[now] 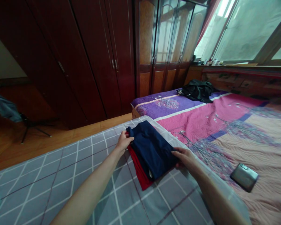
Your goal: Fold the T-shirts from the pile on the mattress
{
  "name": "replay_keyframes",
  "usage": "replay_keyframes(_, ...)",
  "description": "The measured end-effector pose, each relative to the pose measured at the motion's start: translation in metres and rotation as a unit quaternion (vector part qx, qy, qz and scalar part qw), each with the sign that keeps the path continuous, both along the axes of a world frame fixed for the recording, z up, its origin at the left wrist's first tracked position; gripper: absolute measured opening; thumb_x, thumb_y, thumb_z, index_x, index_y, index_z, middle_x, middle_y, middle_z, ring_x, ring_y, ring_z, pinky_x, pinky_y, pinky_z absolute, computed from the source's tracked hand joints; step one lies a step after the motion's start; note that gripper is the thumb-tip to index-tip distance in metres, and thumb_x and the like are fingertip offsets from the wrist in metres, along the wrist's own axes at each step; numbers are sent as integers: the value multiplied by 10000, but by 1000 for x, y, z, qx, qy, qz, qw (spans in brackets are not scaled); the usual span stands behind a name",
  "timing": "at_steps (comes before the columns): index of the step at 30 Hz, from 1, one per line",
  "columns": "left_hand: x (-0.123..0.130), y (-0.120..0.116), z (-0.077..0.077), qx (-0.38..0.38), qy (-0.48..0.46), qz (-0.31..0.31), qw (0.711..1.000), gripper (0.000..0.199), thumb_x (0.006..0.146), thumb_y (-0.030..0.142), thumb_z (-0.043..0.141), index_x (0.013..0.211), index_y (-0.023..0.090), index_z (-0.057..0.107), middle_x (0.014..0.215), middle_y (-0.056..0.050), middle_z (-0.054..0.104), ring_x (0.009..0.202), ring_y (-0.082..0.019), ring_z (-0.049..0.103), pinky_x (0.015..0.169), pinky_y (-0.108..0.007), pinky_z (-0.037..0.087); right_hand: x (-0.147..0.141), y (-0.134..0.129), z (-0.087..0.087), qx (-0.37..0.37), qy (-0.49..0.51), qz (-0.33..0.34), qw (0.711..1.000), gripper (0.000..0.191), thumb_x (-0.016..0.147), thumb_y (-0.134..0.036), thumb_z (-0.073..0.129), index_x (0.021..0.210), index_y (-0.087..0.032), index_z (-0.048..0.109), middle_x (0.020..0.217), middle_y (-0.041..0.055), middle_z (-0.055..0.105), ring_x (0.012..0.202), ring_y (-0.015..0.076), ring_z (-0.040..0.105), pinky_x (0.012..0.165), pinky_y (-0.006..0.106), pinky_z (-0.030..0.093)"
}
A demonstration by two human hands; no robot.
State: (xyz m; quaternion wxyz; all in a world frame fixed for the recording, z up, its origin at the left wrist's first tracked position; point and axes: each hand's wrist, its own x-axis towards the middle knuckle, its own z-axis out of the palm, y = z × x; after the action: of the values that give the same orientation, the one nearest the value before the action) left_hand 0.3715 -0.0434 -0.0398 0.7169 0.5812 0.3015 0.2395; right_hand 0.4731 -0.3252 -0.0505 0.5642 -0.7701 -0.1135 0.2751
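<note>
Just between left hand (125,141), right hand (184,157): navy cloth (152,147).

A dark red wardrobe (98,62) fills the upper left, a brown cabinet (146,81) the top centre; daylight enters upper-right windows (253,31); orange-brown floor (67,138) lies left.

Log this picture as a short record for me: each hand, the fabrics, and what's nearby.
Left hand: pinches the folded navy-blue fabric garment at its left edge
Right hand: holds its right corner
Beneath: red fabric, showing along the left side
Surface: grey cloth with white and dark grid lines
Nearby: flat, shiny dark-grey phone on a multicoloured quilted bedspread; crumpled black fabric heap farther back
</note>
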Motion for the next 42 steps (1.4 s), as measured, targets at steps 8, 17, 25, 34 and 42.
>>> replay_keyframes(8,7,7,-2,68,53,69,994,346,585,60,573,920,141,536,698,11,583,542,-131,556,546,-227,418,-10,-1,2,50,-20,-41,998,452,730,-386,626,1082,-104,581,506,-14,607,355,127,556,336,187,403)
replay_keyframes(17,-60,-72,27,579,-54,-177,794,84,849,185,535,893,201,605,916,-45,635,903,-194,577,844,-330,426,-11,-1,0,61,-25,-63,996,513,745,-390,601,1145,-73,555,396,-30,546,311,140,530,298,175,311)
replay_keyframes(25,-94,-104,-5,718,-41,-253,648,374,801,242,645,1140,166,506,1142,-117,603,1067,-265,556,921,-423,443,-8,-3,-9,63,-24,-67,995,568,746,-426,596,1197,-83,543,377,-27,541,305,142,524,308,173,302)
replay_keyframes(34,-78,-93,6,689,-20,-279,669,317,839,114,540,1149,178,529,1062,-82,662,961,-204,612,849,-357,479,-14,-1,2,45,-48,-72,995,539,767,-428,568,1172,-74,547,386,-20,541,316,150,532,321,189,322)
replay_keyframes(42,-83,-92,13,755,-45,-306,578,139,824,193,590,959,163,578,1115,-86,636,1100,-232,550,996,-407,371,-14,1,1,-42,-151,-99,983,432,737,-400,544,1061,-126,628,626,23,630,503,167,592,458,255,405)
